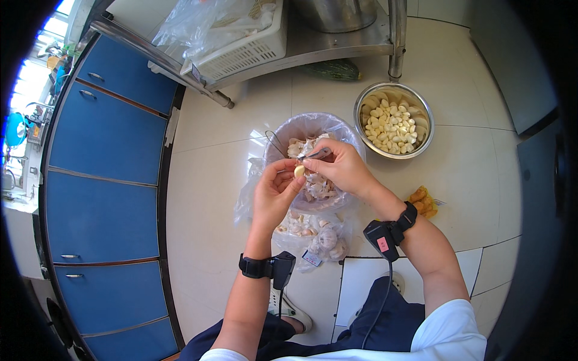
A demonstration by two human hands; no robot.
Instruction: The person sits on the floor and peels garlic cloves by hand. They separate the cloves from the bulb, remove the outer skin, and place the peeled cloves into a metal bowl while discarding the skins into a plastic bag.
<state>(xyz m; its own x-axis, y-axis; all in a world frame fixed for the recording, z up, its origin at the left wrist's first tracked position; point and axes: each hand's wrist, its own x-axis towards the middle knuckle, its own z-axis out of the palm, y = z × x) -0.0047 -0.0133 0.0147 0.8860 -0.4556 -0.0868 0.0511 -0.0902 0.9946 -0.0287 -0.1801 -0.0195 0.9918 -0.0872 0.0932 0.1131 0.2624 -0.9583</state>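
Between its thumb and fingers, my left hand (279, 185) grips a pale garlic clove (299, 171). My right hand (336, 163) holds a small metal knife (319, 154), its tip end close to the clove. Both hands are over a bin lined with a translucent bag (345, 131), which contains garlic skins (318, 187). A steel bowl (430, 135) of peeled garlic cloves (390, 126) stands on the floor to the upper right. Below the bin, a plastic bag holds whole garlic bulbs (327, 239) and loose unpeeled cloves (295, 223).
A steel shelf (311, 49) bears a white plastic basket (244, 56) and a metal pot (341, 16). Beneath it lies a green squash (332, 70). A yellow net bag of brownish produce (422, 201) is by my right forearm. Blue cabinets (101, 212) line the left side.
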